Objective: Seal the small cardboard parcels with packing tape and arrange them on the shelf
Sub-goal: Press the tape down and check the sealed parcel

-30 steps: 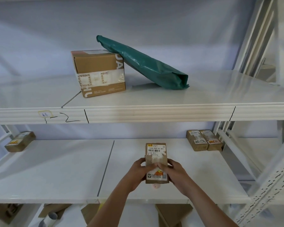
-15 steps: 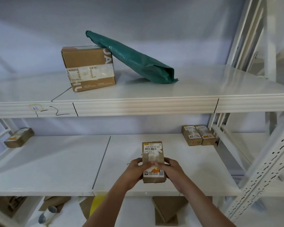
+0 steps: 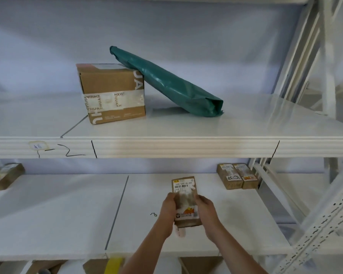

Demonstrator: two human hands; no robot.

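Note:
A small brown cardboard parcel [image 3: 185,198] with white labels and clear tape is held over the lower white shelf [image 3: 67,214]. My left hand [image 3: 167,211] grips its left side and my right hand [image 3: 207,213] grips its right side. Two more small taped parcels [image 3: 237,176] stand side by side at the back right of the same shelf. Another small parcel [image 3: 5,176] lies at the shelf's far left.
On the upper shelf [image 3: 186,147] sits a larger taped cardboard box [image 3: 111,92] with a green plastic mailer bag [image 3: 166,84] leaning on it. White perforated rack uprights [image 3: 315,224] rise at the right. Flat cardboard pieces [image 3: 200,265] lie below the lower shelf.
Both hands have carried the parcel slightly forward over the lower shelf. The view has shifted a little; the shelves' contents have stayed put.

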